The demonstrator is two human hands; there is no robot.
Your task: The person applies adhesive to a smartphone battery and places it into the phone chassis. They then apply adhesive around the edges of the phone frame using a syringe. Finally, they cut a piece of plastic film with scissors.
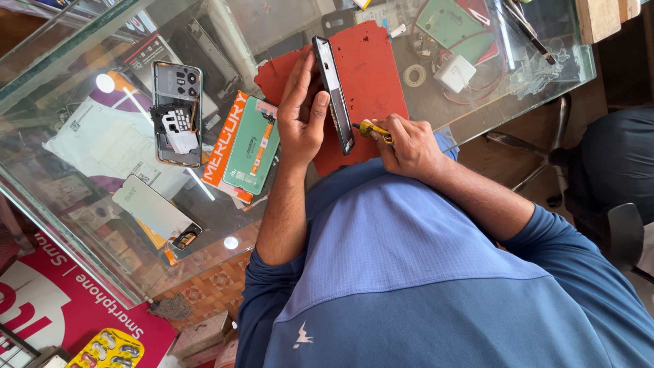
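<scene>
Holding a phone frame (332,92) on edge above the red mat (371,75), the left hand (302,112) clamps its fingers round the frame's back. Just right of the frame, the right hand (409,144) pinches a yellow-handled screwdriver (375,131), its tip at the frame's lower edge. Judging by this, a screw is being worked; steady, square pressure matters next. Left of the mat lies an opened phone (177,112).

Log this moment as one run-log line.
left hand: grips phone frame on edge | right hand: holds yellow screwdriver at frame's lower end | below: red mat, glass table
</scene>
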